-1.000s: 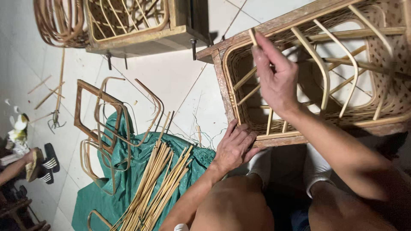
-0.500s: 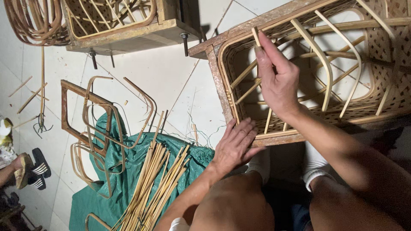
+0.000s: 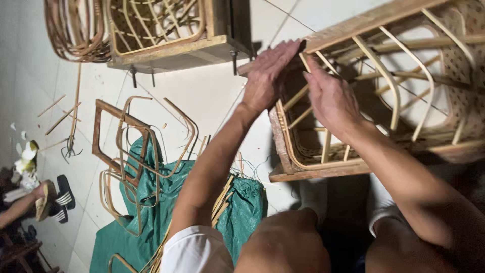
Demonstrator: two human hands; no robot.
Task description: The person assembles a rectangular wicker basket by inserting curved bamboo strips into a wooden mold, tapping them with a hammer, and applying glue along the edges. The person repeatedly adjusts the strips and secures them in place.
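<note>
A rattan frame (image 3: 323, 169) with bent cane ribs and a woven side lies on its side on the tiled floor in front of me. My left hand (image 3: 266, 76) rests flat, fingers together, on the frame's far top corner. My right hand (image 3: 331, 98) is inside the frame opening and pinches a thin cane rib (image 3: 304, 61) near that same corner. The two hands sit close together, almost touching. My knees fill the bottom of the view.
A green tarp (image 3: 151, 212) on the floor holds a bundle of thin cane strips (image 3: 222, 202) and bent cane loops (image 3: 131, 146). More rattan frames (image 3: 161, 35) stand at the top left. A person's foot and sandals (image 3: 55, 199) sit at the left edge.
My left hand has left the frame's lower near edge and moved up to the far top corner, beside my right hand. The view has shifted closer.
</note>
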